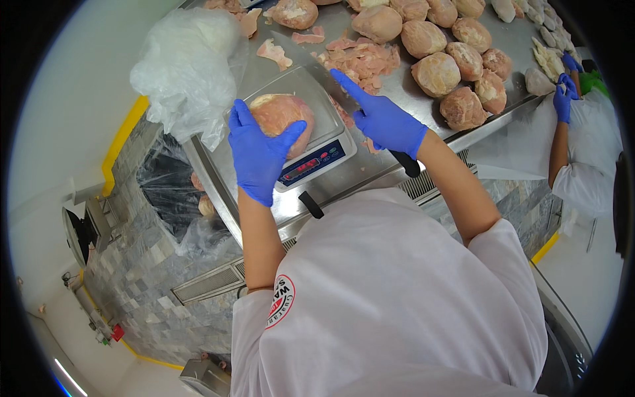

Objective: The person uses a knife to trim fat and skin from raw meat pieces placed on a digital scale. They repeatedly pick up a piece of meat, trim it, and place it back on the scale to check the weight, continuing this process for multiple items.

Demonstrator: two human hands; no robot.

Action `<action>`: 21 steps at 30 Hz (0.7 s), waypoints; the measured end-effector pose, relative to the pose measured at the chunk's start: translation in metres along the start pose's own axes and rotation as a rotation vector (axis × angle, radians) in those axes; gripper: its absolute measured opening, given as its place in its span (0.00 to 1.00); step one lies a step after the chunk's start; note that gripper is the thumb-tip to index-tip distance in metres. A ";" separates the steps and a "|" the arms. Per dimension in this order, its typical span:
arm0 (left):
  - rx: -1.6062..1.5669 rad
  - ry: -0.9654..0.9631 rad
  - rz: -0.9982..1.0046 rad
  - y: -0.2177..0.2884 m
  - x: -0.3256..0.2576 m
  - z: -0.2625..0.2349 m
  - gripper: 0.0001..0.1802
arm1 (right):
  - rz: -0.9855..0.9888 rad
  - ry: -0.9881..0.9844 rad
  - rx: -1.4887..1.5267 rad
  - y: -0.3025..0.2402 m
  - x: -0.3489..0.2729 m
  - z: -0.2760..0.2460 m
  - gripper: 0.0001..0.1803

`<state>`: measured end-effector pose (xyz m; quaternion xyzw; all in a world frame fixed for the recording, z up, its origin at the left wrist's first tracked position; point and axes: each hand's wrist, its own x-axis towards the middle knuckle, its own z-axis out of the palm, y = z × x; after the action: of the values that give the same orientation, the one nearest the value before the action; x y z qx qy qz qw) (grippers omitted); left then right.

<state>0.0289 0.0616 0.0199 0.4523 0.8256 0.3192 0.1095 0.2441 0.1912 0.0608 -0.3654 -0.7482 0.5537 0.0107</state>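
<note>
– On the steel surface (397, 86), near its front edge, what sits under the left hand?

– A small digital scale (317, 149) with a grey pan and a lit red display. A rounded lump of raw chicken meat (278, 114) lies on the pan. The left hand (256, 153), in a blue glove, rests on the near side of that lump, its fingers (241, 116) spread wide over the meat and the thumb up against the lump's right side.

– And the right hand?

– The right hand (387, 119), gloved in blue too, is closed round the black handle of a large knife (317, 66). The forefinger lies stretched along the back of the blade. The blade runs up and to the left, past the far right corner of the scale pan, and its tip is near the far edge of the surface. The handle's end sticks out below the hand, over the front edge.

– What else lies around?

– Just beyond the blade is a heap of pink meat trimmings (360, 59). To the right of it, many more rounded chicken lumps (456, 59) lie close together, reaching toward the right end of the surface. A crumpled clear plastic bag (188, 66) lies at the left end, touching the scale's left side.

– Anyone else?

– At the right end, another person's hands in blue gloves (564, 92) are at a pile of pale meat pieces (548, 61). What they grip I cannot tell.
</note>
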 end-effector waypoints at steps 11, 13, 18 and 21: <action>-0.051 -0.090 0.130 0.001 0.019 -0.005 0.34 | -0.043 -0.033 0.048 0.003 0.020 0.050 0.44; -0.042 -0.081 0.122 0.005 0.021 -0.002 0.37 | -0.174 0.108 -0.132 0.026 0.051 0.071 0.44; -0.062 -0.038 -0.003 0.009 0.017 -0.001 0.37 | -0.152 0.033 0.065 0.030 0.045 0.064 0.45; -0.153 0.175 -0.011 -0.011 0.012 0.009 0.40 | -0.090 0.099 -0.026 0.033 0.028 0.047 0.45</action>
<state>0.0187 0.0709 0.0070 0.4087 0.8077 0.4187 0.0729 0.2217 0.1717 0.0041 -0.3585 -0.7694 0.5243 0.0679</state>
